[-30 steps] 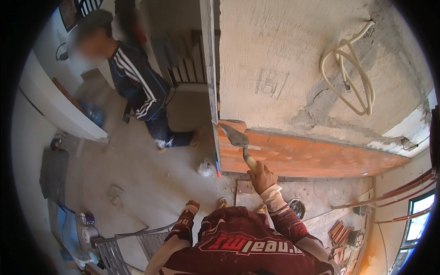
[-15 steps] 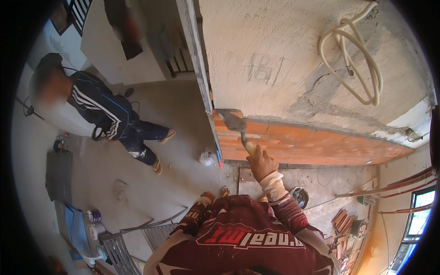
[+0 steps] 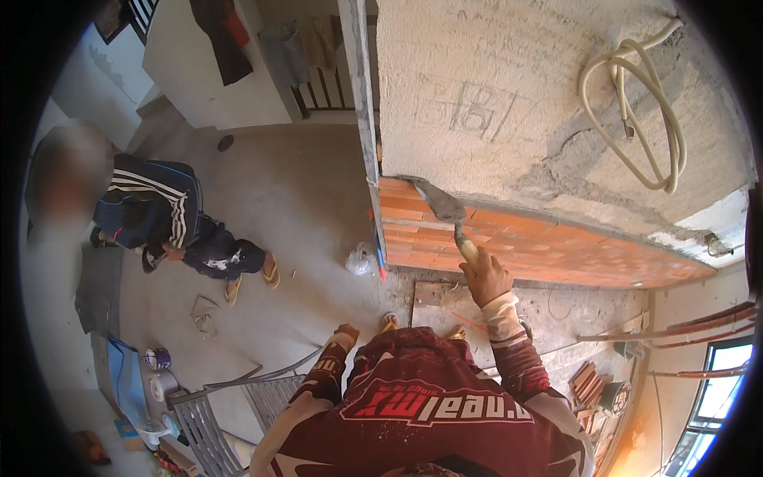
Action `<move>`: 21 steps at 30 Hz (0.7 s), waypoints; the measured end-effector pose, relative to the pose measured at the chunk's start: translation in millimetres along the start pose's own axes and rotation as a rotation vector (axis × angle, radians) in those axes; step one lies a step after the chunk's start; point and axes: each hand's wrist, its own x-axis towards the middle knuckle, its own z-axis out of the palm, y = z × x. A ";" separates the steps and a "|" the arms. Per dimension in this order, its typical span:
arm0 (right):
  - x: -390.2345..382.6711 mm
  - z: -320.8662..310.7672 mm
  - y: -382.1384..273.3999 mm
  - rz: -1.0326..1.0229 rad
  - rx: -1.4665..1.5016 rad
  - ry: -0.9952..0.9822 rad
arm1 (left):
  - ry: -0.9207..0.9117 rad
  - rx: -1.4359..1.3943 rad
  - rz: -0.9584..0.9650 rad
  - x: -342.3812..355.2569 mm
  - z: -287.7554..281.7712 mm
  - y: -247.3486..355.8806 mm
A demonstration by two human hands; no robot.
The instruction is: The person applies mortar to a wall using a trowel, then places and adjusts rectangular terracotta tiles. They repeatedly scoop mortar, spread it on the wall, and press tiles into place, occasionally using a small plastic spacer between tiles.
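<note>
My right hand (image 3: 489,274) is closed around the pale handle of a trowel (image 3: 445,205). Its grey blade lies along the upper edge of an orange brickwork strip (image 3: 524,250), just below rough plaster (image 3: 461,63), near the vertical grey edge strip (image 3: 366,95). My left hand (image 3: 346,334) is low in the middle, fingers curled; whatever it may hold is hidden. A coil of white cable (image 3: 675,159) hangs on the plaster to the upper right.
Another person (image 3: 159,215) stands at left. Metal railings or ladders (image 3: 199,413) lie near my left side. A plastic bag (image 3: 358,258) sits by the wall's end, stacked tiles (image 3: 588,381) and a bucket (image 3: 616,397) at lower right. Long poles (image 3: 612,338) cross near the window.
My right hand and the trowel have shifted rightward, the blade turning along the brickwork's top edge. The other person has moved left and now bends forward.
</note>
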 end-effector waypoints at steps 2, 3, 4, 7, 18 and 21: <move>-0.4 -0.7 2.9 -0.005 0.019 0.003 | -0.017 0.064 0.010 -9.5 0.9 4.8; -0.5 -2.2 4.6 -0.012 0.030 0.012 | -0.024 0.099 0.015 -10.6 2.0 5.8; -0.9 -4.0 6.7 -0.017 0.041 0.021 | -0.023 0.078 0.008 -9.7 4.8 6.5; -4.0 -15.9 11.3 -0.027 0.090 0.012 | -0.021 0.057 0.011 -9.1 4.2 10.4; -61.5 -35.6 43.7 0.102 0.107 0.005 | 0.032 0.075 0.082 25.7 -17.3 19.6; -71.5 -13.9 34.7 0.084 0.254 -0.038 | 0.173 -0.097 -0.187 84.0 71.0 -41.4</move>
